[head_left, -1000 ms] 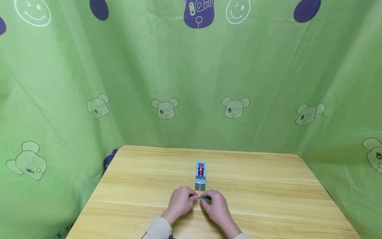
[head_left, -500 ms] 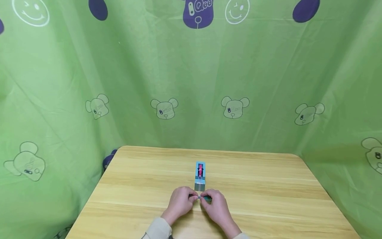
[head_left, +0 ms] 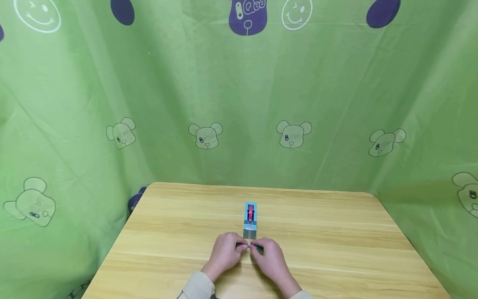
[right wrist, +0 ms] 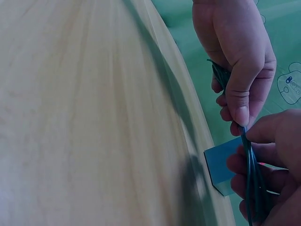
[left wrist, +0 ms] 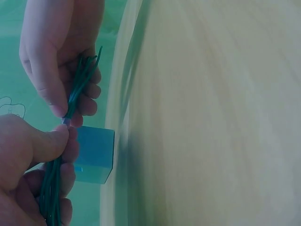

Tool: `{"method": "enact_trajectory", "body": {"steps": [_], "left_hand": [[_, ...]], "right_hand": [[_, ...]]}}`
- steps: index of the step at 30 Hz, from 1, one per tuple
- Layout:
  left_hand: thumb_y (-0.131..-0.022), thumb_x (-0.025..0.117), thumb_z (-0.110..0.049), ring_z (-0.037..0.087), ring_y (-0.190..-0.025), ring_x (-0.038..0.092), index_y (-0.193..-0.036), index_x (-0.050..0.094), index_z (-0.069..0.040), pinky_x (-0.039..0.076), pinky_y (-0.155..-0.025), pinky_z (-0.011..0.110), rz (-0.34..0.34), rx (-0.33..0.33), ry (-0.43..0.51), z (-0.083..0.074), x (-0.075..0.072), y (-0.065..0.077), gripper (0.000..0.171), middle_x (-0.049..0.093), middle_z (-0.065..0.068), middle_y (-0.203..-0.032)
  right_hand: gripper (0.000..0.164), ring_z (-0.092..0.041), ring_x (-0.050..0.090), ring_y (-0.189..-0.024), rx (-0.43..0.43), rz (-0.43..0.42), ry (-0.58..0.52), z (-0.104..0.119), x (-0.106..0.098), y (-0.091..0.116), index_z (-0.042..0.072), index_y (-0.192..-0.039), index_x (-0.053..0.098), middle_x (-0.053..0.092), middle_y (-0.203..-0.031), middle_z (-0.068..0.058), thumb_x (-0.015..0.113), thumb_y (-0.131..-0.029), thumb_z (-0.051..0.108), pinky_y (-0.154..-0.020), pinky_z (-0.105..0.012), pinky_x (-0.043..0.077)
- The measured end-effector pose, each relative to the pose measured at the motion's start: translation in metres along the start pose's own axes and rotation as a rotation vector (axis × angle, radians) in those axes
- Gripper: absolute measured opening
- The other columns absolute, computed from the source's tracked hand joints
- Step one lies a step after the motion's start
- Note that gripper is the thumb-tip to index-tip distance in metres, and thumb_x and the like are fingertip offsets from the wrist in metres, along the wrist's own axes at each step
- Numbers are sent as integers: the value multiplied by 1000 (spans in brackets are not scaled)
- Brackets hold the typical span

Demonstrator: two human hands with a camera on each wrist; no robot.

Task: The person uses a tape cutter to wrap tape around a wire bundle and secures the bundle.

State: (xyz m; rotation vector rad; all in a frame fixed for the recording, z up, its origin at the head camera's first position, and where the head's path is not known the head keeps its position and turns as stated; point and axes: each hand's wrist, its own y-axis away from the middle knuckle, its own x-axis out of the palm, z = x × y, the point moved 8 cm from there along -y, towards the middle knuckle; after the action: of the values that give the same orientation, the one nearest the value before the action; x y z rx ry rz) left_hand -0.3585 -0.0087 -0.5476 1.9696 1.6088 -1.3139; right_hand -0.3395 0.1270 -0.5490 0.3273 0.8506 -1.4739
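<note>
Slender green strands point(left wrist: 51, 188) bundled over a wood-grained tabletop point(head_left: 321, 232).
The fingers of the left hand point(head_left: 225, 251) and right hand point(head_left: 271, 257) pinch the thin, smooth bundle either side of a pale band point(left wrist: 66, 121), just before a blocky blue tape dispenser point(head_left: 250, 227) whose slot holds a round pink roll point(head_left: 250, 212).

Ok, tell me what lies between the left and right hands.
Between the left hand and the right hand, a short pale section of the green bundle shows in the left wrist view.
</note>
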Motion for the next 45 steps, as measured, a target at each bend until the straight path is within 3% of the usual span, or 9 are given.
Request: {"method": "enact_trajectory", "body": {"steps": [11, 18, 36, 45], "left_hand": [[-85, 78, -24, 1, -78, 61, -90, 78, -24, 49, -83, 38, 29, 7, -12, 0, 1, 1, 5, 69, -17, -85], [-87, 76, -27, 1, -77, 59, -93, 78, -24, 44, -76, 33, 57, 23, -39, -1, 3, 0, 8, 68, -16, -85], [-94, 67, -29, 2, -77, 59, -95, 77, -23, 42, -79, 35, 118, 34, -89, -3, 2, -4, 12, 71, -14, -88], [-93, 69, -28, -1, -73, 58, -88, 77, -25, 42, -79, 38, 111, 1, -68, 2, 4, -6, 10, 69, -18, -84]], "right_hand": [[6, -17, 66, -84, -17, -37, 40, 4, -1, 0, 12, -89, 75, 70, -86, 4, 77, -84, 10, -79, -40, 53], [7, -18, 65, -87, -16, -62, 58, 4, -2, 0, 12, -88, 74, 70, -88, 2, 78, -83, 10, -82, -41, 53], [14, -16, 62, -89, -11, -88, 44, 3, -1, -3, 15, -88, 72, 68, -89, 6, 81, -80, 7, -85, -42, 51], [15, -16, 62, -89, -31, -108, 35, 5, -3, -3, 16, -86, 72, 68, -88, 8, 82, -79, 8, -86, -44, 50]]}}
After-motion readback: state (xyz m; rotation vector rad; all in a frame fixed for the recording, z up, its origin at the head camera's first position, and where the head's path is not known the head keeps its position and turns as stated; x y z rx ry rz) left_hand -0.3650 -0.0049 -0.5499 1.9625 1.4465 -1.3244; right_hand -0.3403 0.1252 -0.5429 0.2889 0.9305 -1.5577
